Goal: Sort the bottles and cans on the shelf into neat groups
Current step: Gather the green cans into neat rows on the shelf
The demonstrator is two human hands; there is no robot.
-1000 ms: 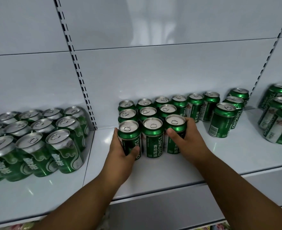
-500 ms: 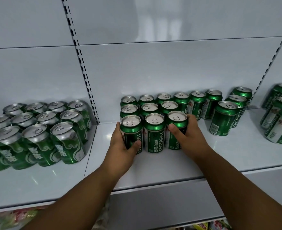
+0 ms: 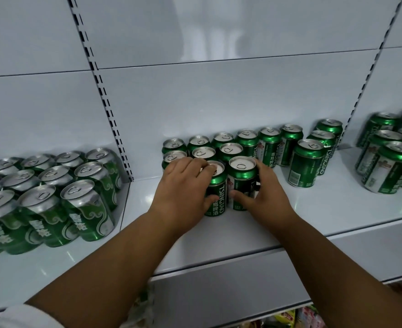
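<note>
Two green aluminium cans stand side by side at the front of the middle block on the white metal shelf (image 3: 313, 216): the front-middle can (image 3: 216, 192), lettered "TSINGTAO" above Chinese characters, and the front-right can (image 3: 241, 178) touching it. The left hand (image 3: 185, 185) curls over the front-middle can, thumb on its label; the right hand (image 3: 264, 197) wraps round the front-right can. Behind them more Tsingtao cans (image 3: 268, 145) line the back wall. Right of the front-right can, bare shelf reaches a lone can (image 3: 306, 162). Left of the block, past the slotted upright (image 3: 115, 129), stand cans with white Chinese lettering (image 3: 86, 209).
</note>
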